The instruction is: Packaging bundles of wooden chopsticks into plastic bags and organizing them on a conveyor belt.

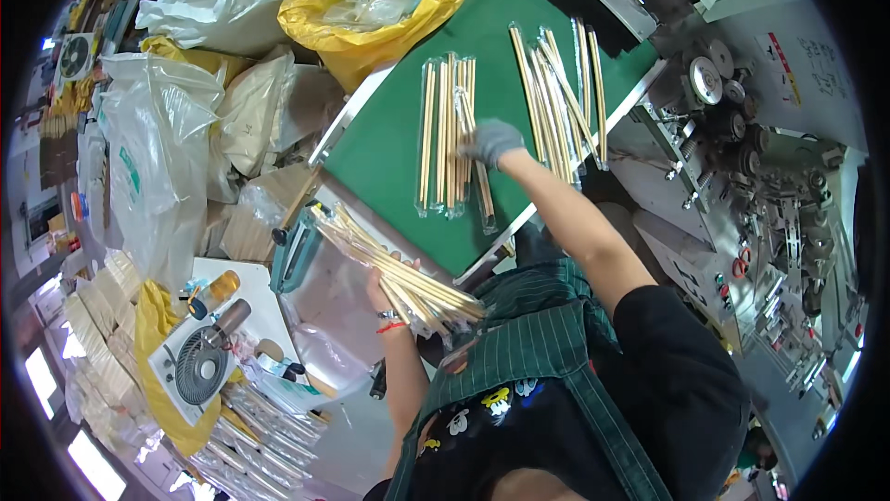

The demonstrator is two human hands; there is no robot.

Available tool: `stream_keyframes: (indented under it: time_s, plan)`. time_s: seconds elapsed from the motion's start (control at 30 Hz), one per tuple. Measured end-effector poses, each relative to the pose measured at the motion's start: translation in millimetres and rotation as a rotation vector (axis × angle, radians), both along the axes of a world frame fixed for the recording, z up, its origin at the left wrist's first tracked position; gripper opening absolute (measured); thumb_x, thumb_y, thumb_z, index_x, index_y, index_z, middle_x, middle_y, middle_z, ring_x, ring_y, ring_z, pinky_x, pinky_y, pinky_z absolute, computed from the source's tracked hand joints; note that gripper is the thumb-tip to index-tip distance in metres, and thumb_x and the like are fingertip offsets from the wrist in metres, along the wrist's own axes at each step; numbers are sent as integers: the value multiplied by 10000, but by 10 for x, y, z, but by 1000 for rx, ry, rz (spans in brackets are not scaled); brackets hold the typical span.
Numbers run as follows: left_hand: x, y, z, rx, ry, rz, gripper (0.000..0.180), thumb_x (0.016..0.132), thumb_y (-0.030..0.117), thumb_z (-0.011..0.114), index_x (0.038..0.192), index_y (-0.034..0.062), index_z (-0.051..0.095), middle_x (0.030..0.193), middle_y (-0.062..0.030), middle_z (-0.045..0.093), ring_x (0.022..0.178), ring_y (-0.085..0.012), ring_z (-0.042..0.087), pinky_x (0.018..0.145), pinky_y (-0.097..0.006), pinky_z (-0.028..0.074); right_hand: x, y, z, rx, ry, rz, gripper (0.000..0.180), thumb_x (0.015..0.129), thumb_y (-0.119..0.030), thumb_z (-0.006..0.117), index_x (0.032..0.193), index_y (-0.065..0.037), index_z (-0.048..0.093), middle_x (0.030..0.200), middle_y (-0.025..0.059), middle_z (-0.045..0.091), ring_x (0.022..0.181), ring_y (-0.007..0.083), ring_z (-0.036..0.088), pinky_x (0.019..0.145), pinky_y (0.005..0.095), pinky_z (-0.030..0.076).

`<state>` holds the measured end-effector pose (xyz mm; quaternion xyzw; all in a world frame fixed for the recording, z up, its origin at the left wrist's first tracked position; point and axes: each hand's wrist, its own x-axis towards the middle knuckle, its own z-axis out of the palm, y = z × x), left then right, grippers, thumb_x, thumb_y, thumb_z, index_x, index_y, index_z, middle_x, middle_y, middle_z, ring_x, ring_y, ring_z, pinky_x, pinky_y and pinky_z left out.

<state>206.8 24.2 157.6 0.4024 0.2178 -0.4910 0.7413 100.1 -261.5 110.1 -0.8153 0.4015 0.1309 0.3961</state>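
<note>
Across my left hand (378,292), which is bare and wears a bracelet and a red cord at the wrist, lies a thick bundle of pale chopsticks (408,274) in clear wrappers; the fingers close round it from below. My right hand (494,143), in a grey glove, reaches over the green belt. Its fingertips pinch a slanted wrapped pair of chopsticks (484,195) at the right side of a row of wrapped chopsticks (438,135). To the right of the glove, another loose group of wrapped chopsticks (547,102) rests on the belt, some crossing each other.
The green belt (380,167) has a pale metal edge. Beyond it stands a yellow bag (324,28) with clear wrappers inside. White sacks (158,158) crowd the left, above a small fan (199,367) and a bottle of amber liquid (215,293). Machine rollers (706,81) stand at right.
</note>
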Motion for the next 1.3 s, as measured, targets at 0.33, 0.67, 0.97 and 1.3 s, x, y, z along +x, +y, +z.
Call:
stream_keyframes:
  time_s: [0.33,0.67,0.97,1.3]
  plan:
    - [31,25,-65,-45,-16,-53,372,733,246,432,1007,0,388,875,-147,479,744,-297,501,778,-461,397,-124,32,-142,-474,-233,-324,521,619,-218,590,1084,-77,403,890,140,530,866,290,490,721,351,400]
    - [225,-375,-364,58,-7,-253,385,751,210,488,1028,-46,408,926,-165,515,834,-259,519,739,-359,433,-44,457,59,-464,-57,1,318,695,-377,487,862,-115,557,1113,108,387,1095,265,280,906,451,146]
    - [200,-375,-875,534,-525,-318,293,646,-43,561,921,-13,462,875,-107,555,747,-182,548,650,-281,450,-223,904,-96,-321,-198,-145,545,613,-277,637,1041,-19,421,953,173,509,866,291,504,760,345,403]
    - [147,-139,-970,369,-372,-233,196,713,-4,528,897,10,461,743,-39,539,608,-106,507,531,-229,429,-404,455,-367,-294,-196,-387,230,683,-153,506,892,-57,492,693,205,535,657,352,529,566,390,427]
